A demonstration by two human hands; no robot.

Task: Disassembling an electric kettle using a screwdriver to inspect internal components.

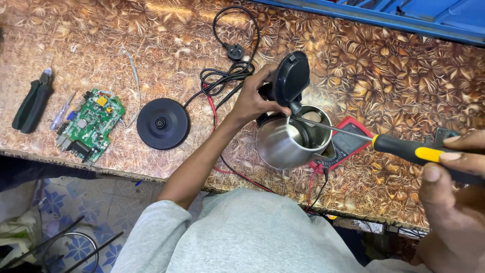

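Patterned worktop carrying all parts. Steel kettle lying tilted near centre, lid hinged open, partly covering red multimeter. Left hand clenching kettle handle, bracing it. Right hand gripping screwdriver, shaft reaching inside kettle mouth. Best keeping shaft straight, pressing steadily, kettle pinned against twisting
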